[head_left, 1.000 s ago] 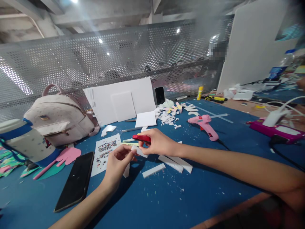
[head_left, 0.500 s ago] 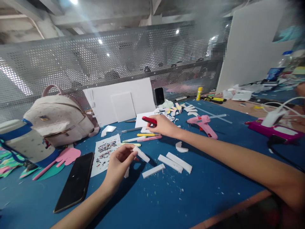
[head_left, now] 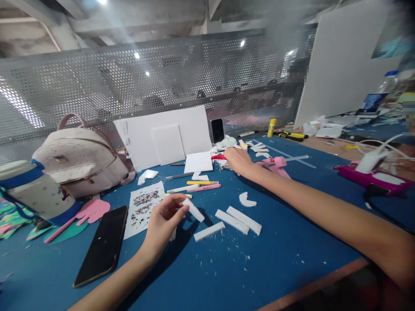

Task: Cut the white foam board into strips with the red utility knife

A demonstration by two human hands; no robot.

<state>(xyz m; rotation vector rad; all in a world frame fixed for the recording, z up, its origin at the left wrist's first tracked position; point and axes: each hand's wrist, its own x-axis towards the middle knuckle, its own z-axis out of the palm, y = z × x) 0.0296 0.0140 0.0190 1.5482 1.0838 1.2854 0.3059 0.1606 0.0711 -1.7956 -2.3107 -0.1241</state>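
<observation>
My left hand [head_left: 167, 211] pinches one end of a short white foam strip [head_left: 195, 211] between thumb and fingers, above the blue table. Farther back, my right hand [head_left: 238, 160] is closed on a red tool [head_left: 218, 157], perhaps a cutter; most of it is hidden in the fist. That hand is at a pile of foam scraps [head_left: 259, 147]. Loose on the table in front are white foam strips [head_left: 244, 219] and a bent foam piece [head_left: 247, 200]. Behind my right forearm lies a pink glue gun [head_left: 279, 164], partly covered.
Pens [head_left: 204, 187] and a white foam square [head_left: 198, 162] lie mid-table. To the left are a black phone [head_left: 103, 246], a sheet with small bits [head_left: 144, 207], a tumbler [head_left: 39, 194] and a backpack [head_left: 81, 157]. A power strip [head_left: 376, 179] sits at the right.
My right hand has moved right and away from me with the red tool, from above the pens to the scrap pile. My left hand stays in place, holding the foam strip.
</observation>
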